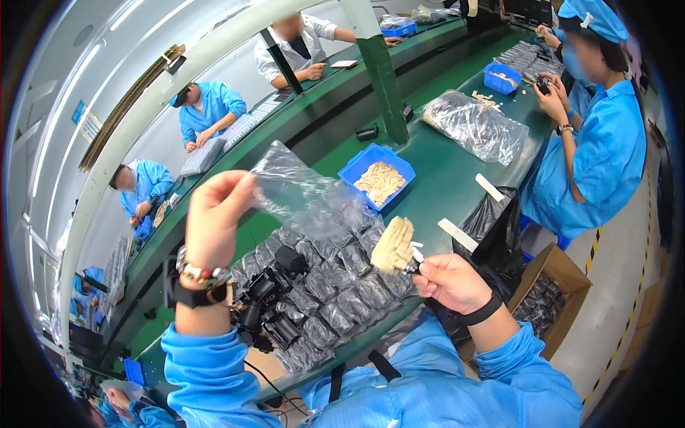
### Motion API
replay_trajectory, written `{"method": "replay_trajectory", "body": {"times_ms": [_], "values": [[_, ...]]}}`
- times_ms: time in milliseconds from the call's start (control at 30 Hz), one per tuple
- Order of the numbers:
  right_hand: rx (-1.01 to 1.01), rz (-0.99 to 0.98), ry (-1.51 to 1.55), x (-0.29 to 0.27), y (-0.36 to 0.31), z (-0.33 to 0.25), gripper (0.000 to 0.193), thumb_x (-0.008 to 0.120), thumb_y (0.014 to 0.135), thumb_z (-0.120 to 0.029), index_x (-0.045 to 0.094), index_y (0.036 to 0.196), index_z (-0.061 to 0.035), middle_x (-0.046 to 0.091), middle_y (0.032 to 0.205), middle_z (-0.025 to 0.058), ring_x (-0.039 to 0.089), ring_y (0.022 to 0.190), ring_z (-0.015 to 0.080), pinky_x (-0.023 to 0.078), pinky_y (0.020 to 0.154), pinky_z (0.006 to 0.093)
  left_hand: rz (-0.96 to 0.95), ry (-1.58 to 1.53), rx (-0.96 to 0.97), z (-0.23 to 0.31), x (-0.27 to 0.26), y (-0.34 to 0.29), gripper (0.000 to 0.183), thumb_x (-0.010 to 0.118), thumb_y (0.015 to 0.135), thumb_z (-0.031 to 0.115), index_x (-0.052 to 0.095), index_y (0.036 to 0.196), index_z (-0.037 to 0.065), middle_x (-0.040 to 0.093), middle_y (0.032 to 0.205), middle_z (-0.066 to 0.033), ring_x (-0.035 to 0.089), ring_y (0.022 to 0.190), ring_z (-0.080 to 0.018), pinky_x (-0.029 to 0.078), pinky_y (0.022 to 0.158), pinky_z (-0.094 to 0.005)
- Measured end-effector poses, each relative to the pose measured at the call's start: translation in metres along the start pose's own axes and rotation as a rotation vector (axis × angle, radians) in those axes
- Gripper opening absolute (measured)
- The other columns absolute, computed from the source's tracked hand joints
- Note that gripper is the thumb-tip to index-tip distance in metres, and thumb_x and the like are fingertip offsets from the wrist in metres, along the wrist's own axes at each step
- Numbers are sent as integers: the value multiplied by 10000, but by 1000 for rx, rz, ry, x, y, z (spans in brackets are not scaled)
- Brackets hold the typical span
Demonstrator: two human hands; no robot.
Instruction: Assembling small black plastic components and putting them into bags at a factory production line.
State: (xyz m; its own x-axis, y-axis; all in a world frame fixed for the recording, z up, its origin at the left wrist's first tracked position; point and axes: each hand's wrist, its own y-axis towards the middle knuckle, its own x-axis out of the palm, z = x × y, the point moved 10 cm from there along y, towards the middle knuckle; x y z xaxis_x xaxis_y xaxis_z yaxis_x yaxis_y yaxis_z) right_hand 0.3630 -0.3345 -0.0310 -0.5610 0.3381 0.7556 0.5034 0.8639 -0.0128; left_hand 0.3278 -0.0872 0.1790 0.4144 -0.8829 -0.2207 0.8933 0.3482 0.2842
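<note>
My left hand (pixel 217 207) is raised over the bench and pinches the corner of a clear plastic bag (pixel 296 182). The bag hangs to the right, its lower part over rows of black items wrapped in clear bags (pixel 342 282). My right hand (pixel 453 282) closes on a beige fan-shaped bundle (pixel 393 245). A dark and white end shows between the bundle and my fingertips; I cannot tell its exact kind. Loose black devices (pixel 264 289) lie unwrapped beside the rows, below my left hand.
A blue bin (pixel 408 171) of small beige pieces stands on the green bench (pixel 442 196). Behind it lies a large filled plastic bag (pixel 474 118). A black bag (pixel 492 221) hangs at the bench edge above a cardboard box (pixel 574 285). Co-workers in blue sit right and across.
</note>
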Motion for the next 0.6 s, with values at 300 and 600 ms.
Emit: {"method": "replay_trajectory", "body": {"times_ms": [300,600], "values": [[24,463,-155,-99,24,-14,136,501,906,-114,537,811,-23,529,705,18,449,572,84,368,503,211,180,-268,41,12,-34,-135,96,543,869,93,505,902,12,620,1004,-172,592,978,-288,424,898,-417],[144,616,-632,-95,44,-24,222,483,929,-196,562,913,11,608,810,62,587,674,125,452,559,249,336,-623,-66,-52,-37,-217,184,544,877,144,456,965,7,581,1074,-247,589,991,-379,480,877,-483]]}}
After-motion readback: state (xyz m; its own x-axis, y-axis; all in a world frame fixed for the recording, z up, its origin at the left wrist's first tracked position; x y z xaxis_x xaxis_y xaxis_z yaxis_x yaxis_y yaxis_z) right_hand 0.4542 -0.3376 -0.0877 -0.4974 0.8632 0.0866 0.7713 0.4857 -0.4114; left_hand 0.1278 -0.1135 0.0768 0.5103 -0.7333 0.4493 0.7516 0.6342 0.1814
